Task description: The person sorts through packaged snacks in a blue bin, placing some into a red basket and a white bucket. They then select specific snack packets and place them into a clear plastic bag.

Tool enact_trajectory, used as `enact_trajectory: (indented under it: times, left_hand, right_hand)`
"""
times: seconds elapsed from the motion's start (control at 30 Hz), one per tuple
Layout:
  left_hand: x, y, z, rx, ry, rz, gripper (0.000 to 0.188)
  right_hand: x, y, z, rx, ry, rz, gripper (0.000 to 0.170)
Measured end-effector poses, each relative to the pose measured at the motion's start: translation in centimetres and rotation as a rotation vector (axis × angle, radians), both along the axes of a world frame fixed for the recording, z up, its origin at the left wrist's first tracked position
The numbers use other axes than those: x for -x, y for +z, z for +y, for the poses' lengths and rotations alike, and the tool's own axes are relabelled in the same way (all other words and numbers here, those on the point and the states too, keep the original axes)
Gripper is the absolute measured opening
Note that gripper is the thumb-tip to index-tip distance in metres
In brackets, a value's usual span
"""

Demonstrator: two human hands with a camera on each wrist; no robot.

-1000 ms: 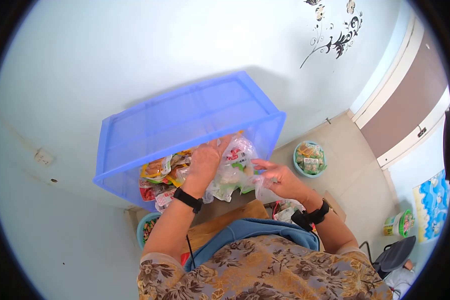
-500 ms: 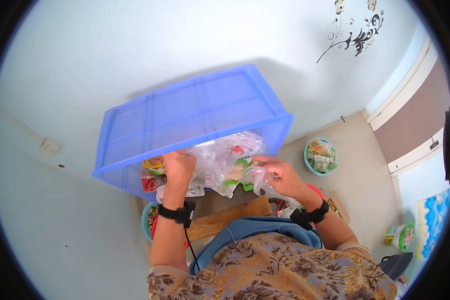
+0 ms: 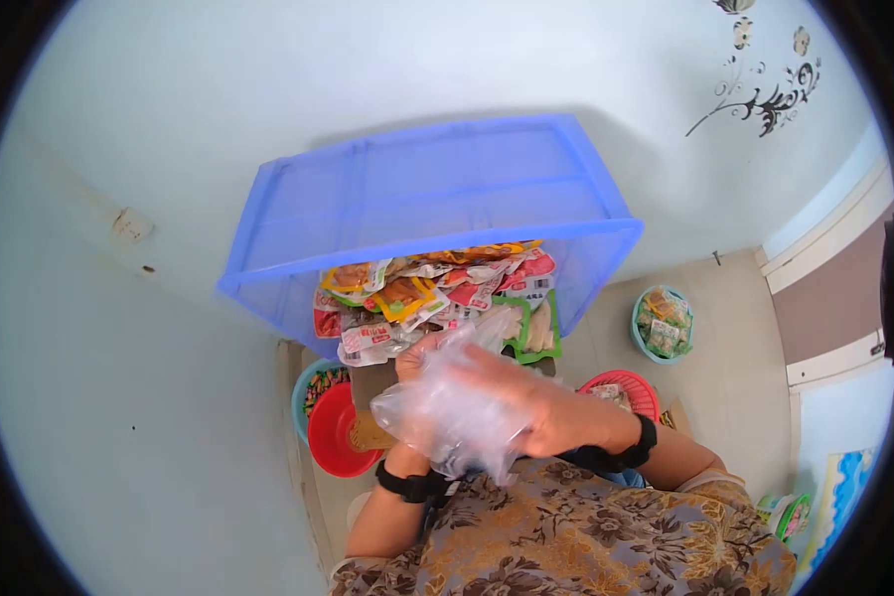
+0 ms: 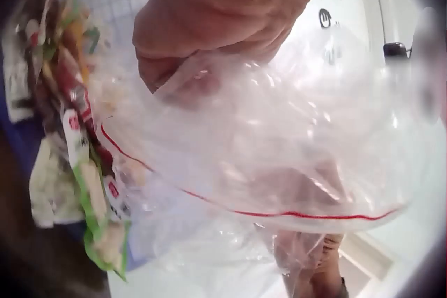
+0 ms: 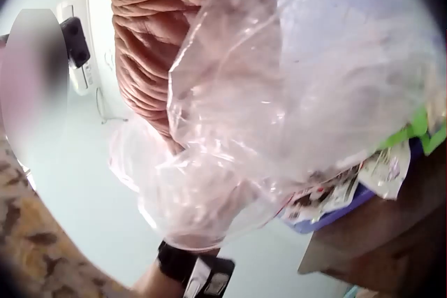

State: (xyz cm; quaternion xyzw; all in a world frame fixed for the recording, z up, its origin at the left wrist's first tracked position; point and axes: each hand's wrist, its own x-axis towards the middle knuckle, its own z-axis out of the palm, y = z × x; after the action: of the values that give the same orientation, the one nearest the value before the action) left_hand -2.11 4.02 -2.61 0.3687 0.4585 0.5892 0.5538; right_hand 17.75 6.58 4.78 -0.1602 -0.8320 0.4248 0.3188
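Observation:
A clear plastic bag (image 3: pixel 457 402) hangs crumpled between both hands, close to the person's chest. My left hand (image 4: pixel 216 18) grips it with curled fingers; in the head view this hand is partly behind the film. The right hand (image 3: pixel 558 412) holds the bag from the other side, blurred, its fingers partly covered by the film. A red line (image 4: pixel 293 215) runs along the bag's edge in the left wrist view. Beyond the hands, a translucent blue storage box (image 3: pixel 417 179) lies tipped with its mouth toward me. Packaged snacks (image 3: pixel 407 296) are piled inside it.
A red bowl (image 3: pixel 326 437) and a blue bowl (image 3: pixel 302 402) of small wrapped pieces stand at left. A red basket (image 3: pixel 638 389) is at right, with a blue basket (image 3: pixel 646 348) of packets beyond it. The wall rises behind the storage box.
Both hands have drawn the plastic bag out of the storage box toward the chest and come together around it. The snack packets behind are now uncovered. The head view has shifted.

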Motion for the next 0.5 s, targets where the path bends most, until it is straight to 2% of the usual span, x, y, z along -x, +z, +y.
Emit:
enact_trajectory:
  times: [0.03, 0.07, 0.1, 0.13, 0.2, 0.23, 0.27, 0.33, 0.4, 0.47, 0.5]
  left_hand:
    - [0.6, -2.2, -1.9, 0.03, -0.017, -0.246, 0.037]
    - [1.0, -4.4, -3.5, 0.056, -0.035, -0.493, 0.048]
    - [1.2, -5.4, -4.4, 0.078, -0.05, -0.741, 0.059]
    - [0.9, -4.2, -4.0, 0.073, -0.022, -0.744, 0.059]
    - [0.8, -2.4, -3.2, -0.063, -0.352, -0.261, 0.055]
    - [1.5, -7.0, -4.0, 0.003, -0.321, -0.262, 0.052]
    - [2.0, -11.6, -5.2, 0.072, -0.286, -0.27, 0.05]
    - [0.5, -4.5, -4.3, 0.352, -0.131, -0.606, 0.037]
    - [1.5, -3.7, -6.0, 0.42, -0.103, -0.756, 0.039]
    - [0.9, -2.2, -7.3, 0.371, -0.042, -0.766, 0.041]
    - [0.6, -2.1, -7.8, 0.333, -0.02, -0.758, 0.042]
  right_hand:
    - [0.6, -0.5, -0.7, -0.089, 0.08, -0.095, 0.01]
    - [1.2, -0.9, -1.1, -0.09, 0.096, -0.096, 0.01]
    - [1.7, -1.2, -1.5, -0.129, 0.039, -0.145, 0.005]
    - [2.4, -1.5, -1.8, -0.167, -0.008, -0.193, 0.003]
    - [2.4, -3.1, -1.5, -0.223, 0.025, -0.214, 0.006]
    - [2.2, -4.2, -1.1, -0.242, 0.006, -0.185, 0.013]
    - [2.4, -5.1, -1.1, -0.256, -0.01, -0.157, 0.021]
    - [3.2, -4.5, -1.5, 0.032, -0.164, -0.042, 0.028]
    - [2.0, -6.4, -0.6, 0.097, -0.099, -0.138, 0.029]
    - [2.7, -7.3, -0.3, 0.153, -0.041, -0.244, 0.03]
    - [3.4, -7.3, -0.5, 0.079, 0.027, -0.244, 0.031]
